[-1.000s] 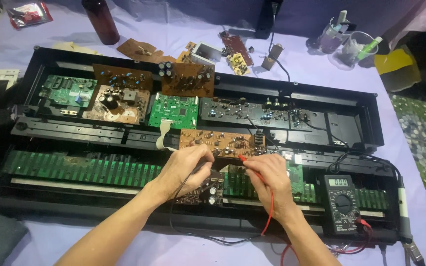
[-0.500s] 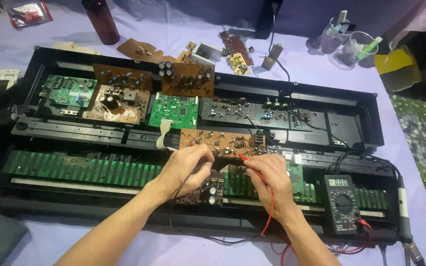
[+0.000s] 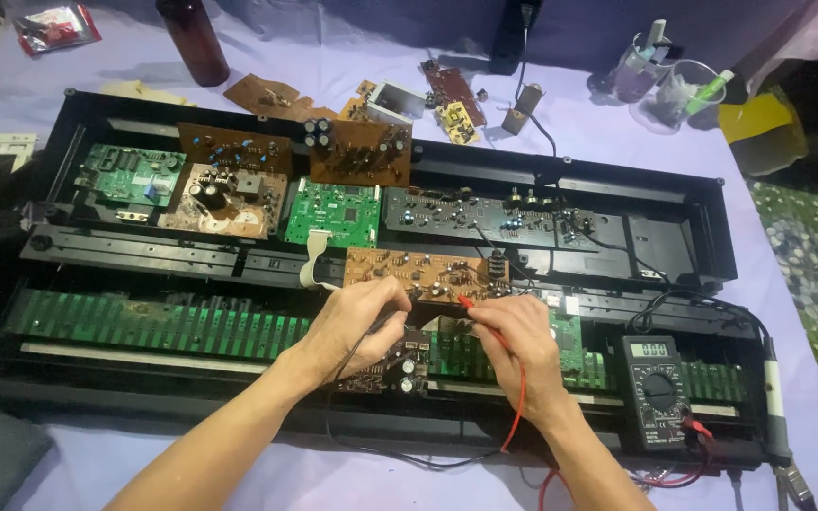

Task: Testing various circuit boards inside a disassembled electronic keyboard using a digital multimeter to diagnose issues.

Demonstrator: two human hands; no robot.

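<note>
Pinched in my right hand (image 3: 520, 333) is the red probe (image 3: 473, 308), its tip on the brown circuit board (image 3: 423, 273); my left hand (image 3: 357, 322) closes around the black probe (image 3: 407, 301) beside it. Both leads run to the multimeter (image 3: 655, 390) at my right, inside the opened black case (image 3: 560, 180).

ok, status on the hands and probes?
Left hand holds black probe, right hand holds red probe. Both tips on brown circuit board. Meter sits right, nothing in the way.
</note>
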